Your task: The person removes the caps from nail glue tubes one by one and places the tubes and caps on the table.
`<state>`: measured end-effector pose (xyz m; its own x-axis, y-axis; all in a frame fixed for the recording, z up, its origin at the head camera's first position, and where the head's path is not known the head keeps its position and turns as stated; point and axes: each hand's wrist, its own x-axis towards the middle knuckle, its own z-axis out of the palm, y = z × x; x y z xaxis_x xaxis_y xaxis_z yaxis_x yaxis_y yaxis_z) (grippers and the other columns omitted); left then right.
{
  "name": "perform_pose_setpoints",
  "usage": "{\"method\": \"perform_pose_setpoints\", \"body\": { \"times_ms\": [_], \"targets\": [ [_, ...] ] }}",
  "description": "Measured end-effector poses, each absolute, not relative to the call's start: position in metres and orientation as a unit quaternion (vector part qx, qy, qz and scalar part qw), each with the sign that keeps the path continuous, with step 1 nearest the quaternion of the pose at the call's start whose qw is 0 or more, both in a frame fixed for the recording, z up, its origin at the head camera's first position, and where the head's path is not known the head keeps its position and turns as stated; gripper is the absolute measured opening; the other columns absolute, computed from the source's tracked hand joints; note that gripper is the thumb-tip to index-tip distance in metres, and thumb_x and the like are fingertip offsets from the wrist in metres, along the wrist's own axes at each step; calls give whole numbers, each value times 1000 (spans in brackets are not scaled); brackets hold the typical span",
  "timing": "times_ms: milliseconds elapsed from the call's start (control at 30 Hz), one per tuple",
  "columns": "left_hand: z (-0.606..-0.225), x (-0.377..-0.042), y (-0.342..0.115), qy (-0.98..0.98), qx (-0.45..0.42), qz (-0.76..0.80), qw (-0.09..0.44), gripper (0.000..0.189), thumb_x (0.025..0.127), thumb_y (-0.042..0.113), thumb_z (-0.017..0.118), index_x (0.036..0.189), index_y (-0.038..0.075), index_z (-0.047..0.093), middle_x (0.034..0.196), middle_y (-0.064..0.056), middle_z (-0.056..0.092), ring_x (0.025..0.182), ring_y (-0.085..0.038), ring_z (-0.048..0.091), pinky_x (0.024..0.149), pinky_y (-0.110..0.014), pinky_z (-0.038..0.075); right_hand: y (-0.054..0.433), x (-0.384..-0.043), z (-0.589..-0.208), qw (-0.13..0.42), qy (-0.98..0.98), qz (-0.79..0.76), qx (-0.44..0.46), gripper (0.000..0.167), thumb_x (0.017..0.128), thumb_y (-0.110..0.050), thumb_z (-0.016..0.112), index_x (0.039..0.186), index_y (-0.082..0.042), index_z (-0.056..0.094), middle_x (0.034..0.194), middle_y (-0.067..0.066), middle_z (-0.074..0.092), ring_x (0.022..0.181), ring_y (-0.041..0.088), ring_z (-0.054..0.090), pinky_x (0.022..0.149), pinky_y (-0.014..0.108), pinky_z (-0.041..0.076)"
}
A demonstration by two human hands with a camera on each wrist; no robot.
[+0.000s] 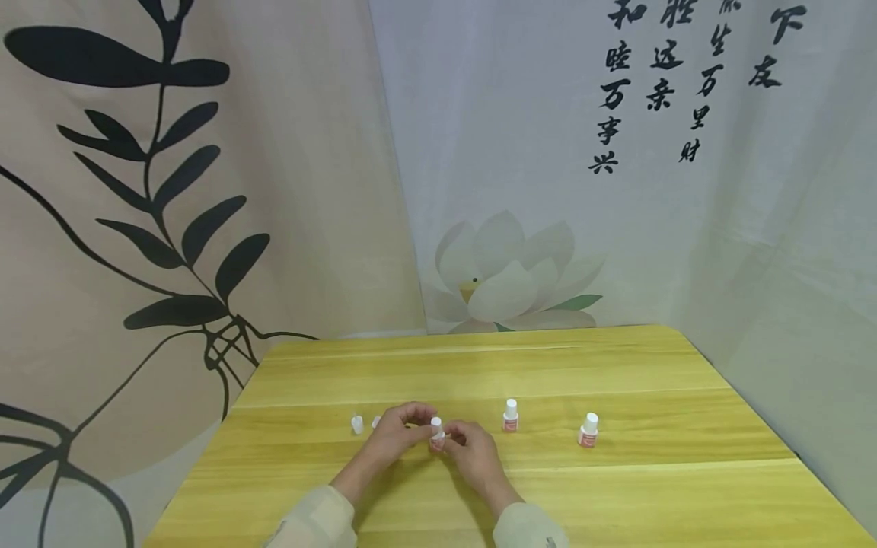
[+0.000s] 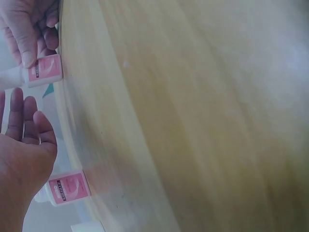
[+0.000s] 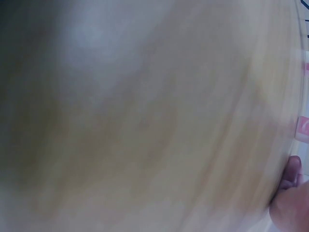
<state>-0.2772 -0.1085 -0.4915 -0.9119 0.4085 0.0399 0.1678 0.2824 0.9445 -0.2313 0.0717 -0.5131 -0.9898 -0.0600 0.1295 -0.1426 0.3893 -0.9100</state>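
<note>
Between both hands, a small white bottle with a pink label (image 1: 437,431) is held upright over the table. My right hand (image 1: 473,450) pinches the labelled body; in the left wrist view its thumb presses on the pink label (image 2: 49,67). At the white cap is my left hand (image 1: 396,435), thumb and forefinger around it, other fingers loosely bent (image 2: 26,159); their exact contact falls outside that view. Two similar bottles stand to the right, one nearer (image 1: 510,416) and one farther (image 1: 588,431). Another pink-labelled bottle (image 2: 70,187) shows beyond the left hand.
Left of the hands lie small whitish pieces, one plainly visible (image 1: 357,425) and one partly hidden by the left hand (image 1: 376,422). The wood-grain table (image 1: 308,380) ends at a printed cloth (image 1: 329,190).
</note>
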Motion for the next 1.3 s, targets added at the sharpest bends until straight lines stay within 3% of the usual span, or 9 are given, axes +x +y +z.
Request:
{"method": "perform_pose_setpoints", "body": {
  "times_ms": [467, 867, 1300],
  "targets": [
    [-492, -277, -108, 788, 183, 580, 98, 22, 89, 22, 75, 103, 6, 69, 101, -5, 65, 97, -24, 57, 81, -41, 51, 70, -234, -515, 53, -829, 553, 61, 15, 89, -26, 74, 96, -14, 73, 97, 1, 63, 91, 17, 56, 82, 42, 48],
    [-494, -278, -110, 794, 178, 572, 100, 30, 89, 26, 75, 112, 7, 68, 104, -5, 65, 99, -24, 57, 79, -38, 51, 70, -235, -516, 53, -834, 546, 63, 15, 90, -26, 73, 97, -14, 73, 99, 1, 64, 93, 18, 57, 83, 43, 49],
    [-493, -281, -110, 801, 175, 564, 98, 22, 89, 24, 75, 105, 9, 71, 103, -4, 66, 98, -23, 57, 79, -37, 49, 71, -236, -516, 40, -833, 548, 66, 13, 90, -26, 73, 94, -14, 72, 92, -1, 63, 89, 17, 56, 80, 40, 49]
  ]
}}
